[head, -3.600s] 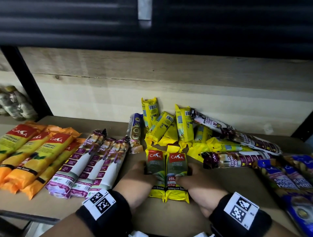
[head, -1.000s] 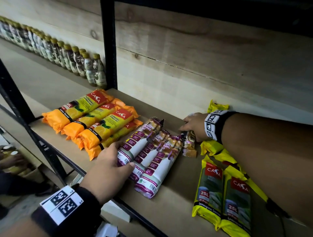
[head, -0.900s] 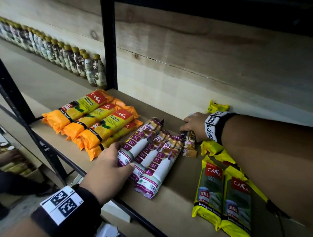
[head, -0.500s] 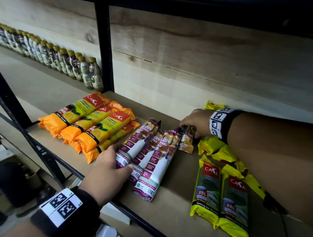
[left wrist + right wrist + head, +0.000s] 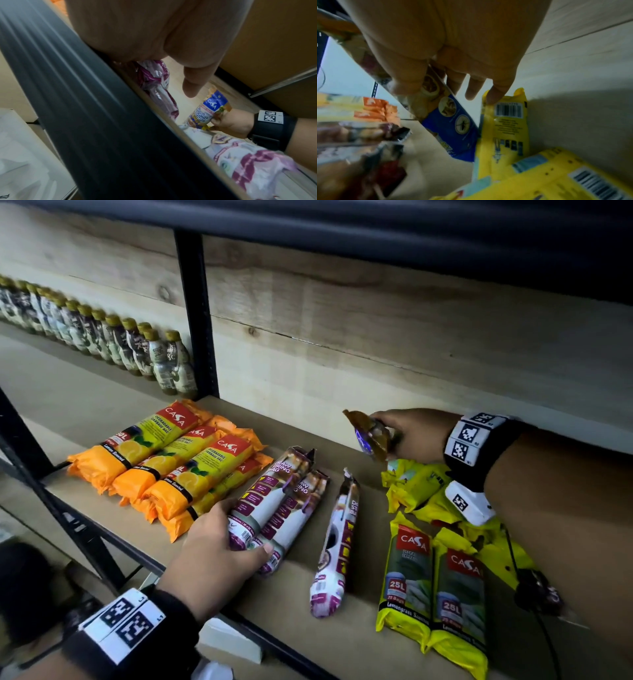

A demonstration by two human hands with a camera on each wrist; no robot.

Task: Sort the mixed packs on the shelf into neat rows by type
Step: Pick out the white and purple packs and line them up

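Blue pack point(image 5: 371, 436) blurred, right hand point(image 5: 416, 434) partly covering it

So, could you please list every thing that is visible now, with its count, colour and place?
Orange packs: at least four, orange with yellow labels, left part of the shelf, side by side.
Purple-white packs: three; two together under the left hand, one lying apart to their right.
Yellow packs with green fronts: two, side by side at the front right.
Yellow packs, jumbled: several, exact count hidden by the arm, behind those two.
Blue-brown pack: one, lifted above the shelf.
Bottles: one long row, gold caps, neighbouring shelf at the left.
Shelf: one, light wood board, black frame.
Left hand: holds the near ends of two purple-white packs.
Right hand: grips the blue-brown pack.
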